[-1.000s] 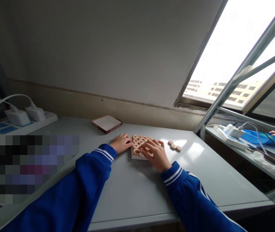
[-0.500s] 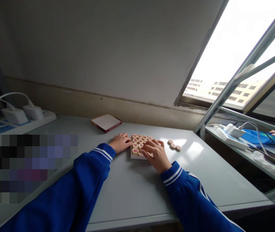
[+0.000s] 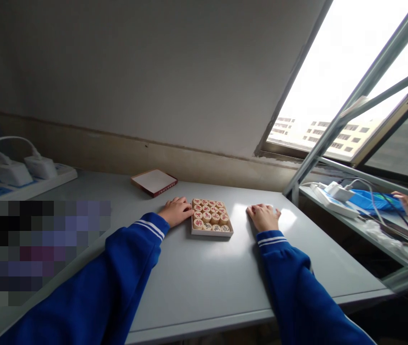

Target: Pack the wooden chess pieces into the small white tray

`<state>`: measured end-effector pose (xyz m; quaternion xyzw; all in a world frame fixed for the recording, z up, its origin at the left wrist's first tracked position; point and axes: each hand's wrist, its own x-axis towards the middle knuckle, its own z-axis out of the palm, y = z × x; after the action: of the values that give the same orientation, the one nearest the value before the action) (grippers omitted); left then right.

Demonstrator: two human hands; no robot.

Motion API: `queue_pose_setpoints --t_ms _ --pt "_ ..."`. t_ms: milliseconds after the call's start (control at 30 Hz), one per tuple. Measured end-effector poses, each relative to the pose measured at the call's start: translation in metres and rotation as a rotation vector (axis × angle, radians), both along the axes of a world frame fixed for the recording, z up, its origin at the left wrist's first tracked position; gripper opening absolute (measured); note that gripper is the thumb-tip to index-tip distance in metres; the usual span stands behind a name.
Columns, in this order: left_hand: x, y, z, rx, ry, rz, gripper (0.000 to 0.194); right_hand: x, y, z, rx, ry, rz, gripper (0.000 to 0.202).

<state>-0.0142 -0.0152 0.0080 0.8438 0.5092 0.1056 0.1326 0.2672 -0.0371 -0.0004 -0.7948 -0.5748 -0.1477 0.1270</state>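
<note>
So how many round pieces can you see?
16 round pieces, in four rows of four inside the box. More may be hidden underneath those, or under the right hand.

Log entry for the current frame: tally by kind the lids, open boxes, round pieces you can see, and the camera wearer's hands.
Lid: 1
Open box: 1
Round pieces showing in the box: 16
Wearer's hands (left hand, right hand): 2
Total: 20, leaving out any hidden pieces.
</note>
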Motion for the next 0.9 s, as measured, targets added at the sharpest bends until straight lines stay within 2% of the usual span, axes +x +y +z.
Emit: queue_pose_setpoints --t_ms 100,200,267,300,367,567,667,800,900 --pt "0.000 0.000 0.000 -0.002 -0.003 0.000 0.033 -0.006 -0.004 0.005 0.115 0.051 0.124 0.023" --pt "-0.001 0.000 0.000 -0.001 -0.012 -0.002 0.033 -0.029 -0.012 0.010 0.212 0.142 0.486 0.026" --pt "-0.001 0.000 0.000 -0.005 -0.017 -0.004 0.033 -0.047 -0.018 0.011 0.168 0.174 0.745 0.028" --pt "-0.001 0.000 -0.001 -0.008 -0.020 -0.003 0.033 -0.055 -0.022 0.011 0.136 0.178 0.831 0.029" --pt "0.000 0.000 -0.001 -0.005 -0.020 0.002 0.033 -0.068 -0.027 0.009 0.078 0.174 0.918 0.028" --pt "-0.001 0.000 -0.002 0.018 0.002 -0.002 0.034 -0.073 -0.028 0.004 0.015 0.193 1.029 0.034" --pt "-0.001 0.000 -0.002 0.019 0.003 -0.006 0.033 -0.073 -0.028 0.004 0.008 0.237 1.023 0.034" --pt "-0.001 0.000 -0.001 0.010 -0.007 -0.007 0.033 -0.069 -0.029 0.010 0.052 0.208 0.913 0.024" --pt "0.000 0.000 -0.001 0.011 -0.005 0.001 0.032 -0.053 -0.028 0.015 0.125 0.064 0.680 0.021"
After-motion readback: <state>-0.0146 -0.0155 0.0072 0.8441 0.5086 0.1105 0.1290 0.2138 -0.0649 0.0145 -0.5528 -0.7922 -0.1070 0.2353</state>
